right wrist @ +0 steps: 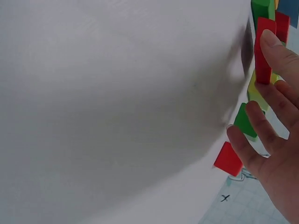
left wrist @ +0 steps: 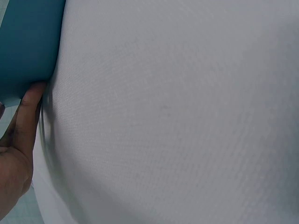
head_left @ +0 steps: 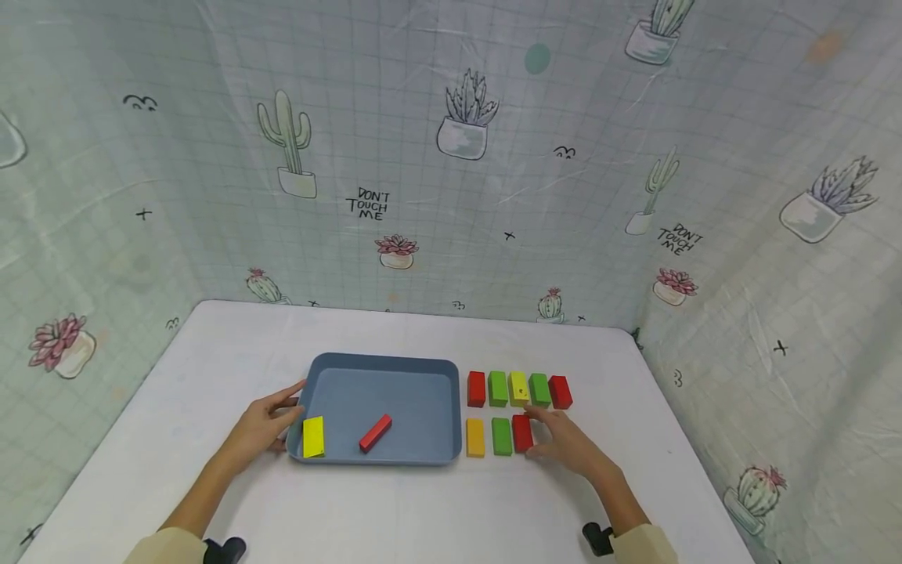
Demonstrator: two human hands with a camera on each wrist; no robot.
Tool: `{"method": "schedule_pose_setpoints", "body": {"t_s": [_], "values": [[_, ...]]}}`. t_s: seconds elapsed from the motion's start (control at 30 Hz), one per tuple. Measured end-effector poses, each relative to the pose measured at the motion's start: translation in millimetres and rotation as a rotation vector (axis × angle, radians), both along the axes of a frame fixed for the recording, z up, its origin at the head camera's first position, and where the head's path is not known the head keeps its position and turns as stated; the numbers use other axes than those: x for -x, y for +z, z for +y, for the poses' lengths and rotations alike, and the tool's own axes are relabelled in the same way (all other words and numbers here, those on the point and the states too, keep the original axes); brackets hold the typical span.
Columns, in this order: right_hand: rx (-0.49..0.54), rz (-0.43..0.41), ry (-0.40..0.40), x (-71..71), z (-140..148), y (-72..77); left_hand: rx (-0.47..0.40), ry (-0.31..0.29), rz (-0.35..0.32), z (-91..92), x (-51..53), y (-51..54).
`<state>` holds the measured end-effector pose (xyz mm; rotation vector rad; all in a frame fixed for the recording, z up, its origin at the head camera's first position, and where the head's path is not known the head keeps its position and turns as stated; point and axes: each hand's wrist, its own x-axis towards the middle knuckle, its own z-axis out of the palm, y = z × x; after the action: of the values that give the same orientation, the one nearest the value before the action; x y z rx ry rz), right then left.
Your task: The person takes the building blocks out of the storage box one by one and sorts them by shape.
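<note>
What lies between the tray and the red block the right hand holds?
The head view shows two blocks there: the orange block, nearer the tray, then the green block, nearer the red block.

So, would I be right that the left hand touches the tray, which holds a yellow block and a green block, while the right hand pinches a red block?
Almost: the head view shows a yellow block and a red bar, not a green block, in the tray. The left hand touches it, and the right hand pinches a red block.
</note>
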<state>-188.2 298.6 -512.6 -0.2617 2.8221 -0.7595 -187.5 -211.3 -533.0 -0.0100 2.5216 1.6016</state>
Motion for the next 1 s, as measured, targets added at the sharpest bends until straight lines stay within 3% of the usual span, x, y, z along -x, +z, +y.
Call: {"method": "schedule_pose_setpoints", "body": {"t_s": [0.23, 0.57, 0.8, 1.0], "values": [[-0.011, -0.017, -0.021, -1.9, 3.1, -7.1, 0.002, -0.004, 0.0, 0.0, 0.0, -0.4], [-0.042, 0.0, 0.012, 1.2, 4.8, -12.9, -0.002, -0.006, -0.001, -0.5, 0.8, 2.1], [-0.051, 0.01, 0.023, 1.6, 4.4, -11.4, -0.002, -0.006, 0.004, -0.7, 1.4, 1.6], [-0.022, 0.037, -0.027, -2.9, -0.9, -2.3, 0.002, -0.005, 0.004, -0.3, -0.2, 2.7]]}}
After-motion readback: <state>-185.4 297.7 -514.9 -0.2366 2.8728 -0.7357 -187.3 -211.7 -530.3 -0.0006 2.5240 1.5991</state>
